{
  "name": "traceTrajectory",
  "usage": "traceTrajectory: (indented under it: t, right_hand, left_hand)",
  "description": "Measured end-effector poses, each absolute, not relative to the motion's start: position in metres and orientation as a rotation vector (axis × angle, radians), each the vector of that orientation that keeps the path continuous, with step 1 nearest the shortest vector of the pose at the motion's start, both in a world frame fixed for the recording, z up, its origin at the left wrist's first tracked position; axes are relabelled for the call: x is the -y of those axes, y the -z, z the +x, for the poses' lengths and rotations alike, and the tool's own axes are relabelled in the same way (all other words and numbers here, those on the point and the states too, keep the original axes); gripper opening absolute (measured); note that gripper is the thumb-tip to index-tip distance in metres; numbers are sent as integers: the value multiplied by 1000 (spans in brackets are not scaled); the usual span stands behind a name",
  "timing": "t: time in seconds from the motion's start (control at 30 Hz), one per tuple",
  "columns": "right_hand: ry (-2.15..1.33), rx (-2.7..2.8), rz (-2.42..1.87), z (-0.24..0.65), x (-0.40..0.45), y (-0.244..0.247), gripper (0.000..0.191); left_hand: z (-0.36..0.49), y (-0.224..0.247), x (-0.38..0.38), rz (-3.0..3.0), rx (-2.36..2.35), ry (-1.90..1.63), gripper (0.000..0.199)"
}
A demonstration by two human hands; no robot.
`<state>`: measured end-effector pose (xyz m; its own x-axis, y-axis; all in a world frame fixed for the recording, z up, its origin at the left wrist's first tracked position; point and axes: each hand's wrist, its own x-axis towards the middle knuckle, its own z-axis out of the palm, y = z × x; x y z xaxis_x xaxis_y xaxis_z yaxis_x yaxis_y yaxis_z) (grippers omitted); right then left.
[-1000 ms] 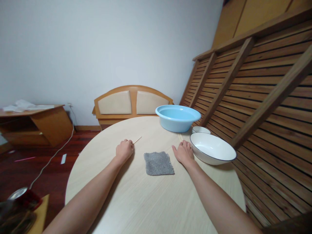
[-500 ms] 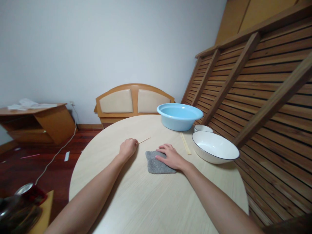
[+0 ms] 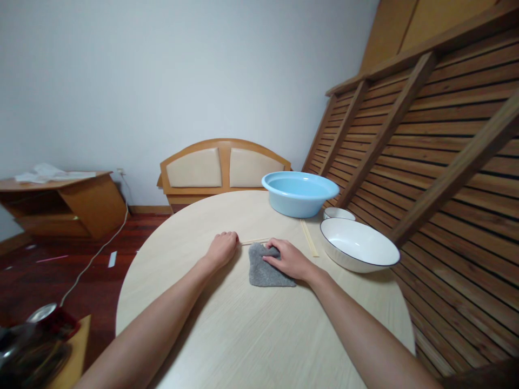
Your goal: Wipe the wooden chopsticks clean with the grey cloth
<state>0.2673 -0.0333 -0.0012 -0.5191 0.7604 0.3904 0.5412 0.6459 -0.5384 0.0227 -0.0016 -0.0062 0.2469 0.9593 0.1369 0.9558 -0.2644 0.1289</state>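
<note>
My left hand is closed around the end of a thin wooden chopstick, low over the round table. The stick points right, and its far end reaches behind the cloth and my other hand. My right hand pinches the upper part of a grey cloth, which is bunched under the fingers and lies flat lower down. More chopsticks lie on the table to the right of that hand.
A light blue basin stands at the table's far side. To its right are a small bowl and a large white dark-rimmed bowl. Wooden slats lean along the right; a headboard stands behind.
My left hand has moved slightly right, and the chopstick now lies closer to level, near the cloth. The fingers of my right hand have curled and gathered the cloth's top edge.
</note>
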Motion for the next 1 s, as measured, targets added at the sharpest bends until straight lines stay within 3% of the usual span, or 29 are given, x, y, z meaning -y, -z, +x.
traceTrajectory:
  t: [0.53, 0.87, 1.0]
  right_hand:
    - [-403, 2218, -802, 277, 38, -18, 17]
    - [-325, 2231, -970, 275, 34, -12, 14]
    - [-308, 2079, -1021, 276, 31, -11, 41]
  left_hand:
    - [33, -8, 17, 2610, -1296, -558, 32]
    - [46, -9, 27, 2476, -1288, -583, 39]
    - [50, -7, 25, 2378, -1314, -590, 43]
